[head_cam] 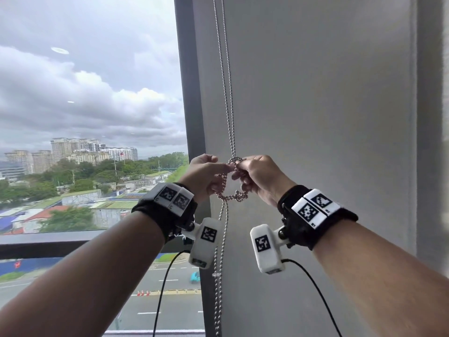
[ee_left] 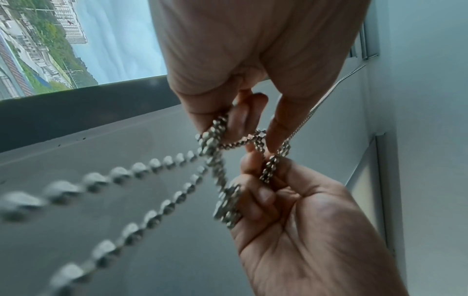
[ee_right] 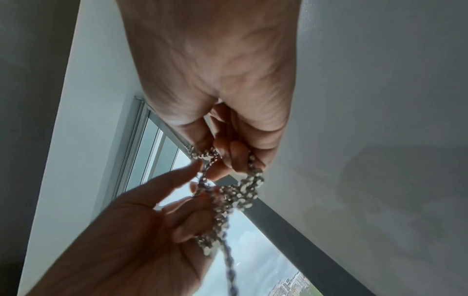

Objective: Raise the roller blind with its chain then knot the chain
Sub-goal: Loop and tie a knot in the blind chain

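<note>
A silver ball chain (head_cam: 227,93) hangs down along the dark window frame to my hands at chest height. My left hand (head_cam: 218,169) and right hand (head_cam: 245,171) meet fingertip to fingertip and both pinch the chain. A doubled loop of chain (head_cam: 230,197) sags between them, and two strands hang on below. In the left wrist view my left hand (ee_left: 243,120) holds crossed loops (ee_left: 235,142) against the right hand (ee_left: 291,200). The right wrist view shows my right hand (ee_right: 228,156) gripping a bunch of chain (ee_right: 243,192), which the left hand (ee_right: 187,202) also holds. No blind covers the glass.
The window glass (head_cam: 85,117) fills the left, with a dark upright frame (head_cam: 189,93) beside the chain. A plain grey wall (head_cam: 315,117) stands to the right. A dark sill (head_cam: 48,242) runs below the glass. Black cables (head_cam: 167,276) trail from my wrist cameras.
</note>
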Action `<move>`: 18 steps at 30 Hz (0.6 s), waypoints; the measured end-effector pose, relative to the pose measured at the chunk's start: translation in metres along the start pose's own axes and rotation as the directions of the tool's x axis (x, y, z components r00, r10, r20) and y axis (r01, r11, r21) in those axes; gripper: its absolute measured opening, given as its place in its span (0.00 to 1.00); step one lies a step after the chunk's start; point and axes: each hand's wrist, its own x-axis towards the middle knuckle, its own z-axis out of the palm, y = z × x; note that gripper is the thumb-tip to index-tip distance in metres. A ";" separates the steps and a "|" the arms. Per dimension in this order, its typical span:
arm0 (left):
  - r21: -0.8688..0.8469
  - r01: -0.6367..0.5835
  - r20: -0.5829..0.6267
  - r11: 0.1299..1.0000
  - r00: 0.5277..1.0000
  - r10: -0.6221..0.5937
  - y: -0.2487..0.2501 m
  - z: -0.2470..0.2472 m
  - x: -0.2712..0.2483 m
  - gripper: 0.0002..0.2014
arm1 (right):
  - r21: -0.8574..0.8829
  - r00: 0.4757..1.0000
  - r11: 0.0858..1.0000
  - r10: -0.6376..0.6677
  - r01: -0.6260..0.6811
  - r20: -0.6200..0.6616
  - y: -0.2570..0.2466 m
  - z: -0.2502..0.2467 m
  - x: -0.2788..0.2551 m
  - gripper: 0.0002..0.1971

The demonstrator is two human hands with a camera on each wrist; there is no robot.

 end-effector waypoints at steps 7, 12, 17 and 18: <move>0.183 0.092 0.073 0.979 0.992 -0.107 0.005 -0.017 -0.008 0.18 | -0.162 0.994 0.980 -0.111 0.112 0.013 0.011 -0.011 0.000 0.12; 0.528 0.134 0.082 0.839 0.975 -0.207 -0.005 -0.034 -0.018 0.09 | -0.313 0.984 0.939 -0.169 0.141 -0.064 0.017 -0.016 0.009 0.09; 0.740 0.221 -0.064 0.635 0.963 -0.261 -0.028 -0.056 -0.015 0.16 | -0.329 0.980 0.938 -0.157 0.109 -0.122 0.023 -0.022 0.015 0.09; 0.739 0.244 -0.094 0.629 0.961 -0.262 -0.032 -0.061 -0.015 0.17 | -0.317 0.981 0.943 -0.151 0.104 -0.126 0.024 -0.024 0.016 0.09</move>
